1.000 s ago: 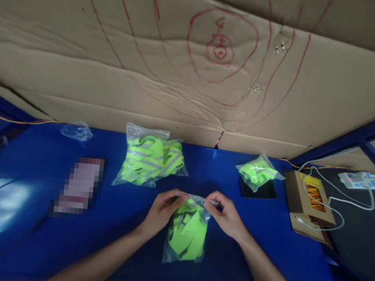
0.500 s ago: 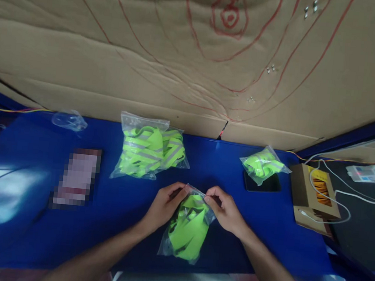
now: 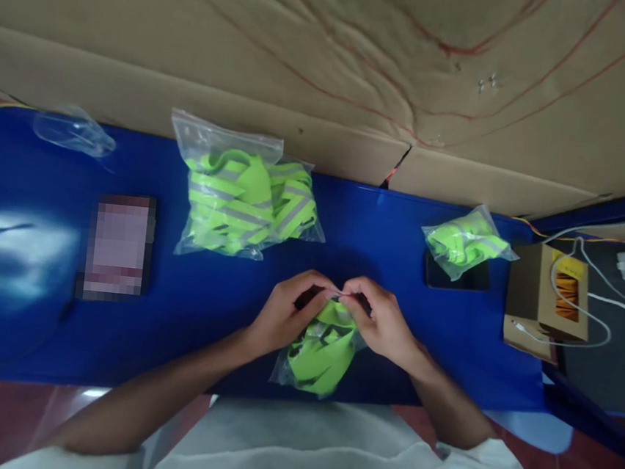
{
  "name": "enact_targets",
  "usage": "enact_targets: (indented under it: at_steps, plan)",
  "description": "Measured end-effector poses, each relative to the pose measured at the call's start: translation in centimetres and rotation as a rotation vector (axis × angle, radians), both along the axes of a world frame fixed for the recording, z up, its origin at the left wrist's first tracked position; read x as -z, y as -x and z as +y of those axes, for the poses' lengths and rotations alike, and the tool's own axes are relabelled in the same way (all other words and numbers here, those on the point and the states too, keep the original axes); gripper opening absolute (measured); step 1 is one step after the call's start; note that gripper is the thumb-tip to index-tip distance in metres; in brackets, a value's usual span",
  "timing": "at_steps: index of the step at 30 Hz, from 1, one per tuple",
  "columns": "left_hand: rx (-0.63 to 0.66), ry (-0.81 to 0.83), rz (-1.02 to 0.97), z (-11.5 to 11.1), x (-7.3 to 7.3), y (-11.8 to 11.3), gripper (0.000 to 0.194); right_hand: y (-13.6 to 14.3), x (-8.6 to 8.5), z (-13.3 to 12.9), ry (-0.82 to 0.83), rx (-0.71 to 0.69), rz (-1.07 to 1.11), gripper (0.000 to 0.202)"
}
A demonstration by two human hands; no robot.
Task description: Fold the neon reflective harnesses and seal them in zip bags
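A clear zip-top plastic bag lies at the front of the blue table, filled with folded neon-yellow straps. Its top edge is pinched between the thumb and fingers of my left hand. Close beside it, my right hand pinches the same edge, so the fingertips of both hands nearly meet. Part of the bag's top is hidden behind my fingers. Farther back, left of centre, lie larger clear bags of neon straps with grey stripes.
Back right, a small bag of neon straps rests partly on a dark phone-like slab. An open cardboard box and white cables stand right of it. A blurred-out flat object and a crumpled clear bag lie left.
My hands have come together along the bag's top edge, the right one sliding toward the left. The view has tilted down, showing more of the white shirt and floor.
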State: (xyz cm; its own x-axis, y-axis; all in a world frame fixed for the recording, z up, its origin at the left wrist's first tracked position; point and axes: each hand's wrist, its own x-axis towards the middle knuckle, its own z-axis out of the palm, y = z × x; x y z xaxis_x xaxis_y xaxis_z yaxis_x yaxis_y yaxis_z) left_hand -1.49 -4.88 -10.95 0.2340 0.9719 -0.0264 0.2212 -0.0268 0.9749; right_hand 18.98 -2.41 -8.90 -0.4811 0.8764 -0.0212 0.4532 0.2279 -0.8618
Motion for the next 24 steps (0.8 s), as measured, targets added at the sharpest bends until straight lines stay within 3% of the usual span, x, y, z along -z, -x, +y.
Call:
enact_targets:
  at_steps: [7, 14, 24]
  plan:
    - [-0.016, -0.114, 0.033, -0.24, 0.04, 0.21, 0.012, -0.29, 0.01, -0.11, -0.01, -0.01, 0.038, 0.003]
    - [0.011, -0.071, 0.012, -0.11, 0.01, 0.06, 0.011, -0.72, -0.39, -0.33, -0.101, -0.011, -0.025, 0.005]
    - [0.048, -0.094, 0.001, 0.04, 0.1, -0.45, 0.008, -0.64, -0.19, -0.74, -0.084, -0.022, 0.024, 0.004]
